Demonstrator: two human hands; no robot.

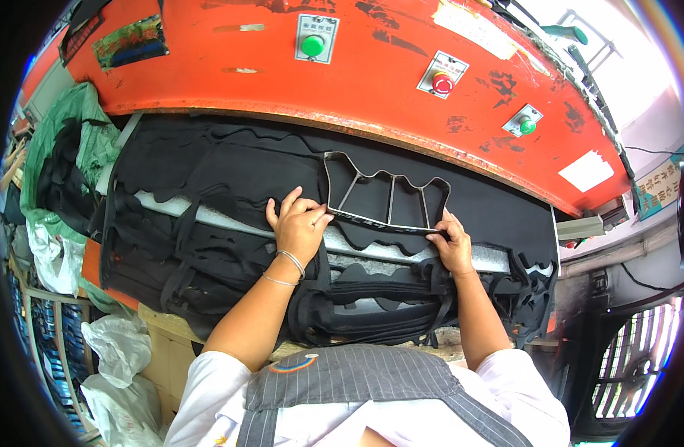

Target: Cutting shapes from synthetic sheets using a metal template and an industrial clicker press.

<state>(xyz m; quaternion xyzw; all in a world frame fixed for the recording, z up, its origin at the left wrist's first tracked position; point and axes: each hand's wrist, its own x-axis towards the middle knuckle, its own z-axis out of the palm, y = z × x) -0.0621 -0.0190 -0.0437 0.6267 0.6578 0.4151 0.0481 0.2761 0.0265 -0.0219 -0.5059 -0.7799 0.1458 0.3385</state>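
A metal cutting die (383, 223) with a wavy far edge, a straight near bar and thin inner dividers lies on a black sheet of fabric or foam (260, 175). At the die's near left corner, my left hand (299, 229) pinches the bar between thumb and fingertips, its other fingers spread over the sheet. My right hand (454, 246) grips the near right corner, fingers closed on the rim. Just nearer than the die, wavy cut edges of the sheet expose a grey strip (491, 258). A bundle of cut black pieces (372, 309) lies between my forearms.
An orange machine beam (342, 97) spans the far side, bearing a green button (312, 46), a red button (442, 83) and another green button (527, 127). Black scraps (185, 276) heap at the near left. A green sack (70, 112) and white plastic bags (118, 350) stand left.
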